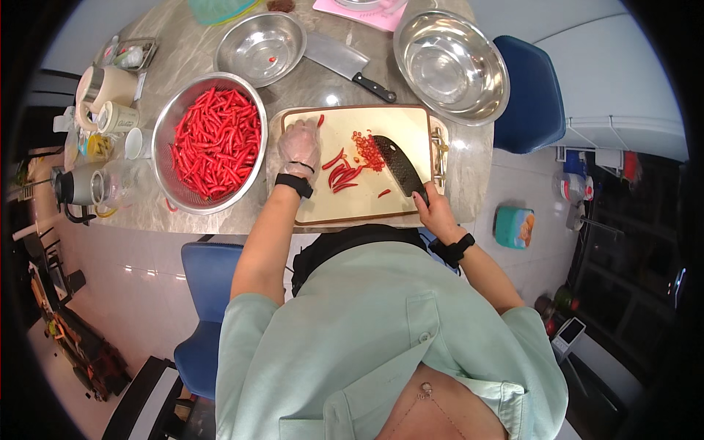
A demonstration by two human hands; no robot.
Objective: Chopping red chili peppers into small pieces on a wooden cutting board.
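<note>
My right hand (436, 212) grips the handle of a dark-bladed kitchen knife (400, 165), its blade resting flat-looking across the right part of a cream cutting board (385, 202) with a brown rim. Beside the blade lies a small heap of chopped red chili rings (367, 151). Several whole red chilies (344, 177) are grouped left of them, and a short chili piece (384, 193) lies nearer me. Over the board's left side is my left hand (300, 146), in a clear plastic glove. One chili (320, 120) shows by its fingertips; whether the fingers hold it is unclear.
A perforated metal colander (155, 146) full of red chilies stands left of the board. Beyond are a steel bowl (231, 47), a cleaver (338, 55) and a larger steel basin (404, 41). A glass jar (118, 184) and cups line the left edge. Blue chairs (531, 93) flank the table.
</note>
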